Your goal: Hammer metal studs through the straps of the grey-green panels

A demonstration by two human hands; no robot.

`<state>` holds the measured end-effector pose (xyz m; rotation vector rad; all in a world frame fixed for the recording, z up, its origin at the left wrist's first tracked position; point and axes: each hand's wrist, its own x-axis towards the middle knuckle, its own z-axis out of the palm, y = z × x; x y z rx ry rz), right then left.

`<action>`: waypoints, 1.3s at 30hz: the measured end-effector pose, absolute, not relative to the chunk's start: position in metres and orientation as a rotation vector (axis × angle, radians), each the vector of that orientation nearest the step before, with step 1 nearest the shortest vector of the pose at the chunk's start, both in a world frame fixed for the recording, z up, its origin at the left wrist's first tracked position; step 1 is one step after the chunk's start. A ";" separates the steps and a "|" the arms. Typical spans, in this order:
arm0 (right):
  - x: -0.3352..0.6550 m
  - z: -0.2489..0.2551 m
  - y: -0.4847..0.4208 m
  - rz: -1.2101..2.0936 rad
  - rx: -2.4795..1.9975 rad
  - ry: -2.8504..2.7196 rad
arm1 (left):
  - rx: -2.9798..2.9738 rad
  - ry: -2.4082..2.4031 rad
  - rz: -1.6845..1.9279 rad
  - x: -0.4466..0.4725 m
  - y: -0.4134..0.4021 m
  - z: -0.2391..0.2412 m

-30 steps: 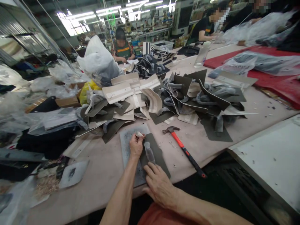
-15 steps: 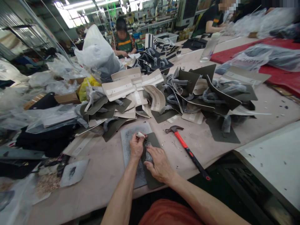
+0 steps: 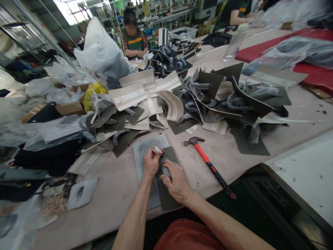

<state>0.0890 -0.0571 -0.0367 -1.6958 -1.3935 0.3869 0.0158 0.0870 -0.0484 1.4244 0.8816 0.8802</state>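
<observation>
The left hand (image 3: 151, 162) was closed around a small whitish tool (image 3: 156, 150), whose pale tip stuck out at the hand's 12 o'clock, above the thumb and forefinger. The right hand (image 3: 177, 180) lay flat with fingers spread, pressing down on a dark olive panel (image 3: 166, 194), gripping nothing; its fingertips reached toward 11 o'clock and met a grey strap piece (image 3: 165, 170) on that panel, just beside the left hand's knuckles. The panel rested on a grey work slab (image 3: 142, 152), which showed bare at 10 o'clock of the hands and ran down under the left wrist. So the panel sat directly beneath the right palm and at 3 o'clock of the left fist, touching both. A red-handled hammer (image 3: 208, 163) lay on the pinkish table (image 3: 117, 194) at 2 o'clock of the right hand, apart from it, head pointing up-left. A heap of olive and cream panels (image 3: 182, 104) was spread across the table at 12 o'clock.
</observation>
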 end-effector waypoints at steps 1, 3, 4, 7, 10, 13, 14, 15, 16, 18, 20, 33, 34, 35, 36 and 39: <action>0.093 -0.036 -0.058 0.411 -1.678 -1.423 | 1.437 0.882 0.878 0.016 0.087 -0.048; 0.100 -0.035 -0.060 0.443 -1.651 -1.462 | 1.458 0.885 0.873 0.016 0.086 -0.047; 0.102 -0.035 -0.061 0.453 -1.645 -1.471 | 1.460 0.887 0.872 0.016 0.086 -0.047; 0.104 -0.036 -0.061 0.479 -1.644 -1.471 | 1.454 0.884 0.868 0.016 0.085 -0.047; 0.101 -0.035 -0.061 0.501 -1.632 -1.465 | 1.487 0.881 0.868 0.016 0.085 -0.047; 0.108 -0.032 -0.064 0.516 -1.599 -1.428 | 1.540 0.885 0.869 0.016 0.086 -0.048; 0.116 -0.031 -0.066 0.496 -1.603 -1.391 | 1.559 0.886 0.869 0.016 0.086 -0.048; 0.126 -0.030 -0.068 0.449 -1.629 -1.341 | 1.582 0.889 0.867 0.017 0.086 -0.047; 0.140 -0.029 -0.072 0.377 -1.678 -1.288 | 1.611 0.893 0.862 0.017 0.085 -0.047; 0.174 -0.029 -0.081 0.187 -1.865 -1.205 | 1.682 0.908 0.848 0.017 0.084 -0.044; 0.211 -0.030 -0.092 0.056 -2.160 -1.192 | 1.756 0.920 0.843 0.017 0.082 -0.042; 0.220 -0.028 -0.109 0.600 -2.479 -1.088 | 1.962 0.811 0.830 0.013 0.075 -0.041; 0.219 -0.025 -0.105 0.771 -2.379 -0.931 | 1.973 0.796 0.832 0.013 0.076 -0.041; 0.220 -0.022 -0.102 0.941 -2.270 -0.787 | 1.984 0.781 0.836 0.012 0.076 -0.042; 0.221 -0.017 -0.099 1.083 -2.166 -0.683 | 1.992 0.771 0.842 0.011 0.076 -0.043; 0.221 0.006 -0.093 1.249 -2.016 -0.630 | 2.001 0.780 0.853 0.010 0.078 -0.045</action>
